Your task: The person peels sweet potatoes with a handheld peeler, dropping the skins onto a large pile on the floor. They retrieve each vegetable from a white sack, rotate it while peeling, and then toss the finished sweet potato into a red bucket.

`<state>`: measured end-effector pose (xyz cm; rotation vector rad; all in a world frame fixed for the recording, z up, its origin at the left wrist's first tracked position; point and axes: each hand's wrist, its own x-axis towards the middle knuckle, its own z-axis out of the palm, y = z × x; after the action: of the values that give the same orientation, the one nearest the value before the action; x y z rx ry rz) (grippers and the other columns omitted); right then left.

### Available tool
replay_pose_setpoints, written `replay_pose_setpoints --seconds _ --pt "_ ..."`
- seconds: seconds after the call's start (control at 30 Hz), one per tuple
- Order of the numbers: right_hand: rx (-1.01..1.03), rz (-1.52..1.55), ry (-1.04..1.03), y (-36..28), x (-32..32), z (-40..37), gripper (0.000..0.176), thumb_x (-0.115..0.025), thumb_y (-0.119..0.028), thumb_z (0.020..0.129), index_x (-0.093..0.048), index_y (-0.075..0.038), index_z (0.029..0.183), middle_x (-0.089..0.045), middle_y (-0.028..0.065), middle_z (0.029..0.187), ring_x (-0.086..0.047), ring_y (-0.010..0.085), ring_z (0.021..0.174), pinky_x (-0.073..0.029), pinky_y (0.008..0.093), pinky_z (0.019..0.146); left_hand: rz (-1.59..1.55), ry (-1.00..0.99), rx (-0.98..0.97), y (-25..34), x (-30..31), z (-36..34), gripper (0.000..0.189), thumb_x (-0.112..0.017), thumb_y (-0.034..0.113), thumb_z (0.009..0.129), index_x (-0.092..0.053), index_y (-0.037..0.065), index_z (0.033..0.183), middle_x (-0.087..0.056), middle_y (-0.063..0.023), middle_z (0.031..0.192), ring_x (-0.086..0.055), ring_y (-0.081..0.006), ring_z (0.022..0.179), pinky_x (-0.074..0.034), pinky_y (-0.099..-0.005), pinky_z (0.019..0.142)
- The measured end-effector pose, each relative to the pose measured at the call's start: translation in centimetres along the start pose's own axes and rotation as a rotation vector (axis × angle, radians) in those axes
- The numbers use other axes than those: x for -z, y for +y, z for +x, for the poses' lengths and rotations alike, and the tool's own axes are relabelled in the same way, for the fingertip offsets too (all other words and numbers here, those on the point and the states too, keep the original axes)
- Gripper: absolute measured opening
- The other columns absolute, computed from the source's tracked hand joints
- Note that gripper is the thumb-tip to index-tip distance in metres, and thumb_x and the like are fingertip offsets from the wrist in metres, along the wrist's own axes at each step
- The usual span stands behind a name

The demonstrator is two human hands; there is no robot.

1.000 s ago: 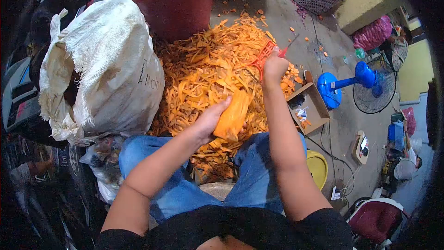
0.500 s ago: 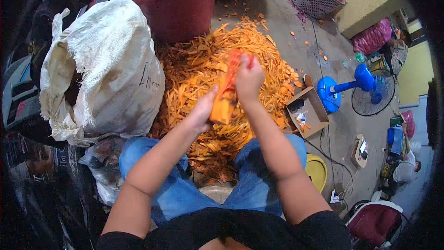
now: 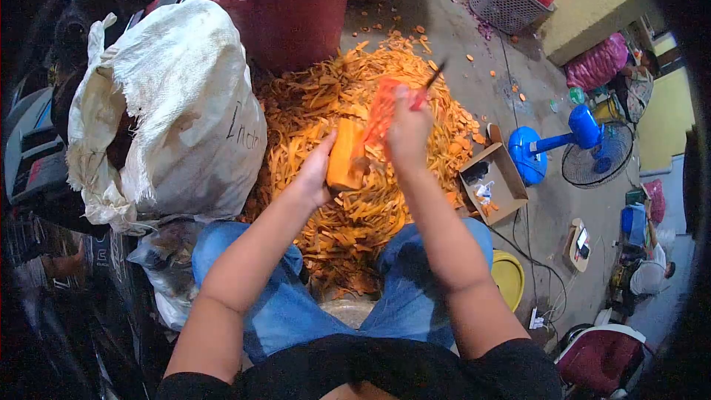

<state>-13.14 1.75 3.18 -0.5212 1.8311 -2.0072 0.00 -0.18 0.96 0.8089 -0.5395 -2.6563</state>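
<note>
My left hand (image 3: 315, 170) is wrapped round a thick orange carrot-like piece (image 3: 345, 154), its cut end facing me. Close beside it, my right hand (image 3: 409, 126) grips a red peeler (image 3: 381, 112); a dark blade or handle sticks out past the fingers at upper right. The peeler is blurred, and whether it touches the piece is hard to tell. Under both hands lies a large heap of orange peelings (image 3: 363, 215), between and beyond my knees.
A white woven sack (image 3: 185, 104) stands at left, with a dark red tub (image 3: 278, 15) behind it. On the right are an open cardboard box (image 3: 503, 181), a blue fan (image 3: 529, 152), a yellow lid (image 3: 507, 278) and cables. A person (image 3: 652, 274) is at far right.
My right hand and the peeler have moved slightly right and away from the orange piece. My left hand and the piece have shifted a little left, and the piece stands more upright.
</note>
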Motion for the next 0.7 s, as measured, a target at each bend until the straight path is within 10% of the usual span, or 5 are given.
replay_pose_setpoints --seconds 0.17,0.7 --pt "0.337 -0.350 -0.142 0.7 -0.3 -2.4 0.024 -0.046 -0.020 0.081 -0.044 -0.001 0.065 -0.037 0.0081 0.047 -0.036 0.0160 0.043 -0.030 0.0321 0.043 -0.038 0.161 -0.031 -1.2 -0.8 0.5 0.042 -0.026 0.041 0.084 -0.045 0.010 0.104 -0.056 -0.0052 0.088 -0.055 -0.0174 0.073 -0.046 -0.0306 0.065" --pt "-0.054 -0.342 0.275 3.9 4.0 5.9 0.028 -0.049 -0.022 0.078 -0.050 0.002 0.065 -0.050 0.0065 0.051 -0.045 0.0165 0.045 -0.035 0.0310 0.046 0.241 -0.075 0.152 -2.2 -1.7 -0.7 0.048 -0.022 0.043 0.084 -0.043 0.004 0.103 -0.055 -0.0142 0.084 -0.057 -0.0198 0.072 -0.047 -0.0323 0.062"
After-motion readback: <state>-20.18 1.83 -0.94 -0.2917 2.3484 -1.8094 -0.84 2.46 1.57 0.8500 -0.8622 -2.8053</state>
